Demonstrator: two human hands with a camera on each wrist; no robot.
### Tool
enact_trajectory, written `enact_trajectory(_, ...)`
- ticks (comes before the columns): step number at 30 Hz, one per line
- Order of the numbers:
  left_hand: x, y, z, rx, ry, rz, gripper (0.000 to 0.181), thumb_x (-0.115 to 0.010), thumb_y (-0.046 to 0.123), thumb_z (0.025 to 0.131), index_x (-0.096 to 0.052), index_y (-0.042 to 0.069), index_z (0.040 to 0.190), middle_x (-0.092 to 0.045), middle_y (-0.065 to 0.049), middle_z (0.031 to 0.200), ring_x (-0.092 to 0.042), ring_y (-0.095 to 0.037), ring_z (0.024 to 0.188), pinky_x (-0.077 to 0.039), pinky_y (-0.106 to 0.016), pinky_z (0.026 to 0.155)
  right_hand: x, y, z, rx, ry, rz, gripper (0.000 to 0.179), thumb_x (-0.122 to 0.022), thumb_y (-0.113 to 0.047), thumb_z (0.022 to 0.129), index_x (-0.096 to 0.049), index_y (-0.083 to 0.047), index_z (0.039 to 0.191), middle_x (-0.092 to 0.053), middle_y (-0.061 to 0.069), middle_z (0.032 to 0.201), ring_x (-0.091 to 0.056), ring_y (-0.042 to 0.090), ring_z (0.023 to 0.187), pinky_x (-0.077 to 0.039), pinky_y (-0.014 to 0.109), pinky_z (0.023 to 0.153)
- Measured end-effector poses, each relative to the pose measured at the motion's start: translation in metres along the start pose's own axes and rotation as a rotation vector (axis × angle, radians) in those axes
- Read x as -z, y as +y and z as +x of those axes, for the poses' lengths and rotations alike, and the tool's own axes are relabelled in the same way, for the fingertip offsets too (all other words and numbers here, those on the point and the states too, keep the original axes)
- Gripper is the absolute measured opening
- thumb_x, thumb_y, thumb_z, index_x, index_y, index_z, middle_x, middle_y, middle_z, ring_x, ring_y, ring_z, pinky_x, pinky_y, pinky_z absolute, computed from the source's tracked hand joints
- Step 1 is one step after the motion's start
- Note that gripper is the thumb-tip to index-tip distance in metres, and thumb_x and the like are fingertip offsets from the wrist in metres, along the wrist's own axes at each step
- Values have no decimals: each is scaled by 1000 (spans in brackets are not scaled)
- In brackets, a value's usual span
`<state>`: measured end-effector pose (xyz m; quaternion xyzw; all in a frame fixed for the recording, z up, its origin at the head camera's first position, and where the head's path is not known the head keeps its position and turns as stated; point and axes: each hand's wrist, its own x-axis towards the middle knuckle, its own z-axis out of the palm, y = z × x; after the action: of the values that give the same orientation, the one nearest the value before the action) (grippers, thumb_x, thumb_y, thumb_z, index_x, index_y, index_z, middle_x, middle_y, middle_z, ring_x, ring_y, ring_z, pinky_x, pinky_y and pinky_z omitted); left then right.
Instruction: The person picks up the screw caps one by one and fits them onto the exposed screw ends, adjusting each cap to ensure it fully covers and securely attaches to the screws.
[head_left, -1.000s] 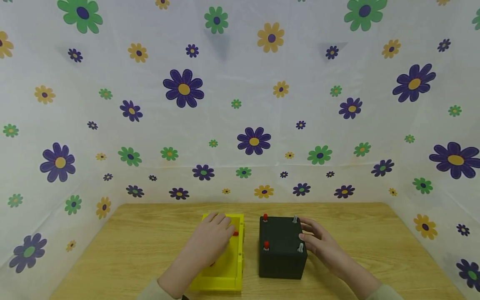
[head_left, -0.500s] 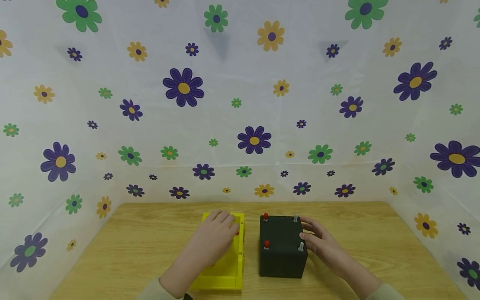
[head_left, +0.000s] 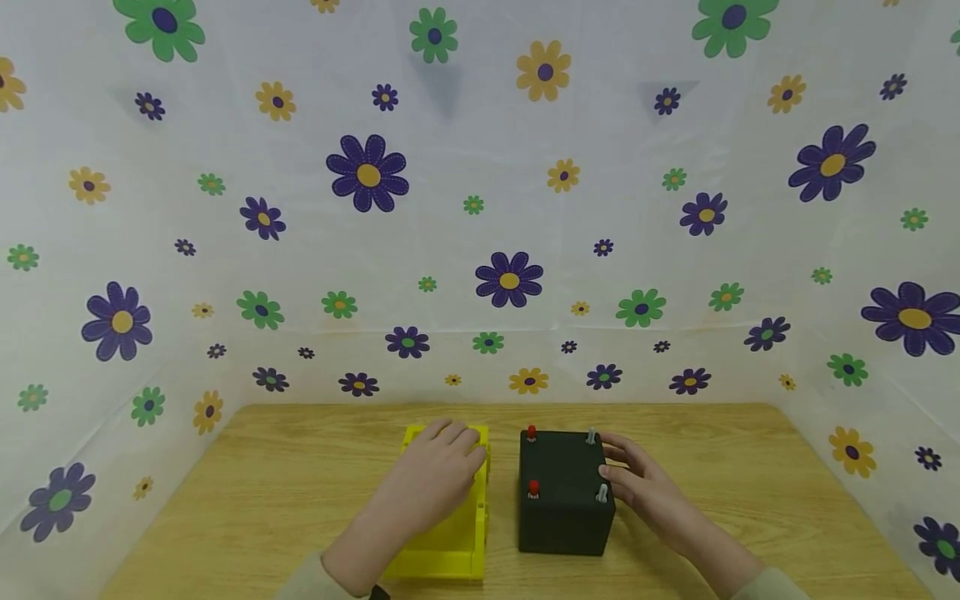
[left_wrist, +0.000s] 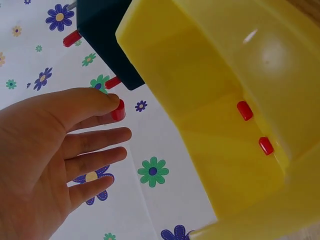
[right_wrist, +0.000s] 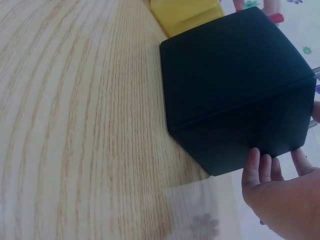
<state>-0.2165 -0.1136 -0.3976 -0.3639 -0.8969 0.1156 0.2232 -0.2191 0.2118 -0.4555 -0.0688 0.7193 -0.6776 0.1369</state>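
The left hand (head_left: 435, 479) is palm down, reaching forward and inward from the lower left, its wrist nearly in line with the forearm and its sleeve (head_left: 309, 581) pulled back above the wrist. Thumb and index finger are narrowed to a pinch on a small red cap (left_wrist: 118, 111), which pokes out at the thumb's tip; the index finger lies largely behind the thumb. The other three fingers are extended and slightly fanned, just below that pinch in the wrist view.

Under this hand is a yellow bin (head_left: 444, 567), and inside it lie two loose caps, one (left_wrist: 244, 110) and another (left_wrist: 266, 146), well apart from the fingertips. How high the hand hangs over the bin is hard to judge from these angles.

Between the two hands, on the worktop (head_left: 300, 483), sits a black box (head_left: 564, 471). Along the edge nearer the left hand stand a front red-topped post (head_left: 533, 489) and a rear red-topped post (head_left: 532, 433). Nearer the right hand are a front metal post (head_left: 602, 493) and a rear metal post (head_left: 591, 437).

The right hand (head_left: 645, 483) comes in from the lower right, fingers relaxed and lightly bent. Its fingertips touch the box's right side toward the back, with the thumb up by the top edge.
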Motion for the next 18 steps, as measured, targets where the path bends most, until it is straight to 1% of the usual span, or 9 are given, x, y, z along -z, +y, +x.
enact_trajectory(11,6,2,6,4,-14,-6,16,-79,25,96,-77,19,111,-75,0,121,-69,-19,119,-54,-40,114,-1,-1,-1,6,1,-2,67,-57,-20,108,-26,-3,165,-28,30,167,-57,27,136,-56,24,104)
enact_trajectory(14,8,2,8,-1,5,2,16,-79,25,96,-77,19,111,-75,1,120,-69,-19,118,-54,-39,114,-1,-1,-1,11,-1,5,67,-56,-20,108,-26,-2,165,-28,30,167,-56,26,135,-56,24,103)
enact_trajectory(18,12,2,10,-18,51,12,13,-79,24,96,-78,19,108,-76,3,117,-70,-17,115,-55,-37,112,0,-1,-1,12,-2,9,67,-56,-20,108,-26,-2,165,-28,30,167,-57,25,134,-56,23,102)
